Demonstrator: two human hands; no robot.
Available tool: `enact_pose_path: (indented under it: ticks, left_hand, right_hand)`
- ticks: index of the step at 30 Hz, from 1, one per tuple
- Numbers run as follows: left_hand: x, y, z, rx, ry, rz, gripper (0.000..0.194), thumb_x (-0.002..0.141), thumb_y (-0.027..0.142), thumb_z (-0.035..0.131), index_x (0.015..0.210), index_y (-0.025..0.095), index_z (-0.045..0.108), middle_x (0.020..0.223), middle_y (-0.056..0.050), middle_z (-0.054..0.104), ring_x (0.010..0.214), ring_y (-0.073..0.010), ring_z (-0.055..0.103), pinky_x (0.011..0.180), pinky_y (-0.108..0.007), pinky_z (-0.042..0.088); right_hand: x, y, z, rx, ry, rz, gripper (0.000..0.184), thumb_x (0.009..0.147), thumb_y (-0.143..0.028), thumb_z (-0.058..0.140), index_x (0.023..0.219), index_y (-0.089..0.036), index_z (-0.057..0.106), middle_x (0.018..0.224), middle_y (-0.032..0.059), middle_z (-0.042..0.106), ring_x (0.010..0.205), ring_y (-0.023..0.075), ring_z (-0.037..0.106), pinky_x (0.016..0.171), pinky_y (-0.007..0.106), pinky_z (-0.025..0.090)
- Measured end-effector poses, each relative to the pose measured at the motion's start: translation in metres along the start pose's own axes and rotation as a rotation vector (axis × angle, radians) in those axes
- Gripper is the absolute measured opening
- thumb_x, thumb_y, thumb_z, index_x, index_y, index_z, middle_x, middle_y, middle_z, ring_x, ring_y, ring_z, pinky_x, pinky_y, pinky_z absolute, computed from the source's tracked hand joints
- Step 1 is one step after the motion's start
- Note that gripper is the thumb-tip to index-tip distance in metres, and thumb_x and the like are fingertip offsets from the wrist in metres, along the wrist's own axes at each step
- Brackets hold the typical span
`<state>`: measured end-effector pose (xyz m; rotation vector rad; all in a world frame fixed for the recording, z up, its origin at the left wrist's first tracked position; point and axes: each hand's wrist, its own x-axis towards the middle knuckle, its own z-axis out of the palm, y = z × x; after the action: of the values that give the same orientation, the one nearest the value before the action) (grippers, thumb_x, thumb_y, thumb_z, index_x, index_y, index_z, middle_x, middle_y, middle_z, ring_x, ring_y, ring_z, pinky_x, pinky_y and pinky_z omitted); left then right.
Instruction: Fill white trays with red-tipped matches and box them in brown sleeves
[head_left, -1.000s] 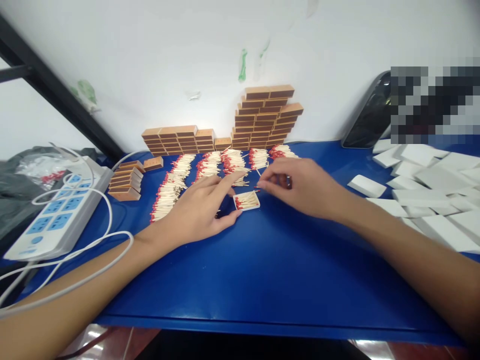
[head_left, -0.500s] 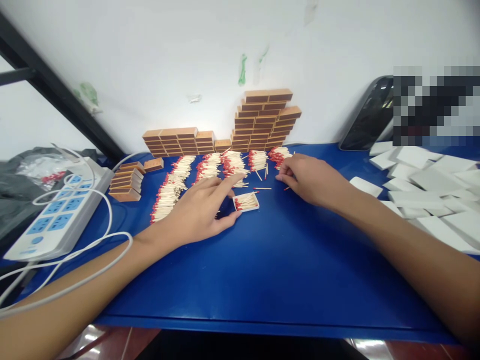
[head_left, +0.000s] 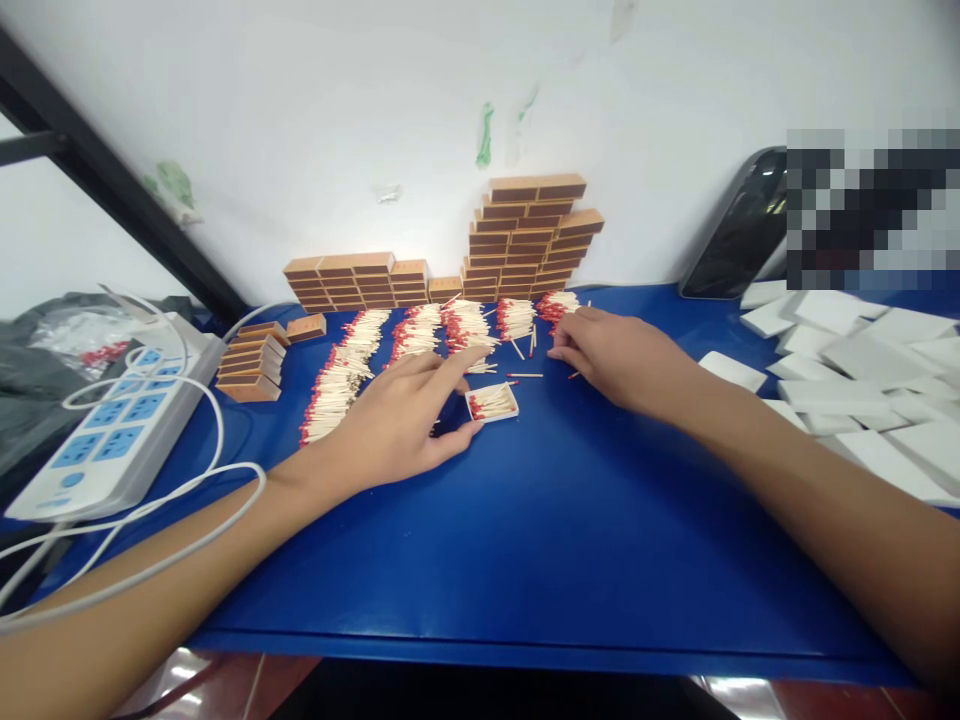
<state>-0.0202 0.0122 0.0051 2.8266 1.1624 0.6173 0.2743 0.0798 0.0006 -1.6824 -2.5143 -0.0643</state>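
Observation:
A small white matchbox tray (head_left: 512, 413) partly filled with red-tipped matches (head_left: 491, 402) lies on the blue table. My left hand (head_left: 409, 415) holds the tray's left end between thumb and fingers, with the index finger stretched above it. At the rightmost heap of matches (head_left: 559, 307), my right hand (head_left: 611, 355) is closed in a pinch; whatever is between its fingertips is too small to make out. One loose match (head_left: 525, 376) lies between my hands, and more heaps of matches (head_left: 367, 340) stretch behind and left of the tray.
Brown matchboxes are stacked (head_left: 525, 240) against the wall, with a lower row (head_left: 341, 283) to their left. More matchboxes (head_left: 251, 370) stand beside a white power strip (head_left: 112, 430) with loose cables. White empty-looking trays (head_left: 847, 370) pile up on the right, near a leaning phone (head_left: 735, 225).
My right fingertips have shifted very slightly left at the match heap. My left hand and the tray stay in place.

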Motion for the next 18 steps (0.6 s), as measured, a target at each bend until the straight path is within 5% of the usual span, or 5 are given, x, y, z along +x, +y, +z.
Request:
enact_pose_path:
  ticks: [18]
  left_hand:
    - [0.0,0.0,0.001,0.018,0.001,-0.003,0.069,0.102,0.036,0.068,0.161,0.022,0.037,0.115,-0.007,0.076,0.12,-0.0292,0.068,0.101,-0.045,0.055]
  right_hand:
    - [0.002,0.01,-0.005,-0.009,-0.047,-0.117,0.026,0.108,-0.032,0.048,0.092,-0.019,0.064,0.105,0.0138,0.071,0.09,0.0262,0.066,0.072,0.036,0.044]
